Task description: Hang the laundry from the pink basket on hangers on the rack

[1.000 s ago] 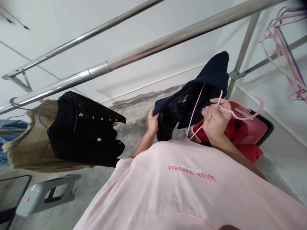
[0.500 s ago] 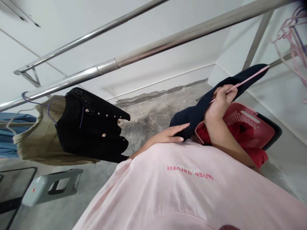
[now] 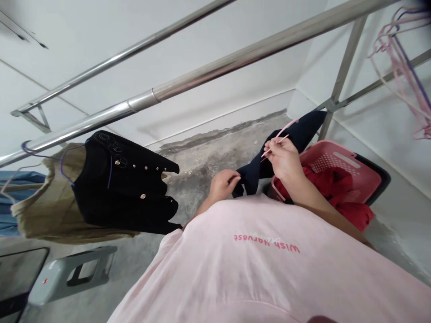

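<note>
A dark navy garment (image 3: 308, 129) hangs in front of my body, its far end pointing up to the right. My left hand (image 3: 222, 185) is closed at the garment's left edge, pinching the cloth between thumb and fingers. My right hand (image 3: 284, 157) grips a thin pink clothes hanger (image 3: 283, 129), fingers curled round it. One arm of the hanger rises past the hand, lying against the navy cloth. The rest of the hanger is hidden by the hand and the fabric.
A metal rail (image 3: 208, 76) crosses ahead, with a black buttoned top (image 3: 124, 197) and khaki garment (image 3: 40, 197) at left. Pink and purple hangers (image 3: 397, 67) hang at right. A pink basket (image 3: 367, 175) holds red clothes (image 3: 332, 184). A grey stool (image 3: 50, 280) stands lower left.
My left hand has gone from lying spread on the navy garment to pinching its edge. My right hand has moved left and slightly down with the hanger, and the garment's far end has dropped leftward.
</note>
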